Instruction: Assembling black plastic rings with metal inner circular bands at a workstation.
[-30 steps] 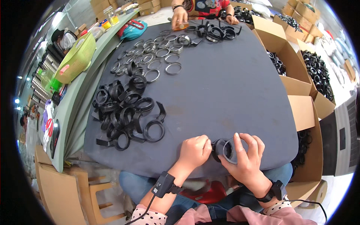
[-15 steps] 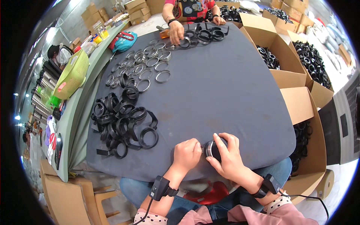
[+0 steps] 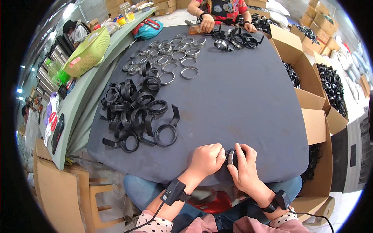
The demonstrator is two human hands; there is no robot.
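Observation:
Near the front edge of the table, my right hand (image 3: pixel 245 165) is closed around a black ring with a metal band (image 3: pixel 230 157), fingers over its top and thumb along its near side. My left hand (image 3: pixel 210 158) is a fist pressed up against the ring's left side. A small dark part shows between the fist and the ring; what the left fingers grip is hidden. Left of my hands lies a pile of black rings with flat tabs (image 3: pixel 165 135). Loose metal rings (image 3: pixel 189 73) are spread beyond that pile.
Across the grey table (image 3: pixel 248 105), a co-worker's hand (image 3: pixel 208 23) holds an orange-handled tool (image 3: pixel 195 29) beside more black rings (image 3: pixel 237 40). Cardboard boxes (image 3: pixel 314 126) of black parts line the right side. A green side table (image 3: pixel 74 132) with a yellow-green basket (image 3: pixel 87 52) stands left.
The view has shifted, and the ring is turned more edge-on in my hands. The co-worker's hand has left a metal-banded ring, which lies on the table.

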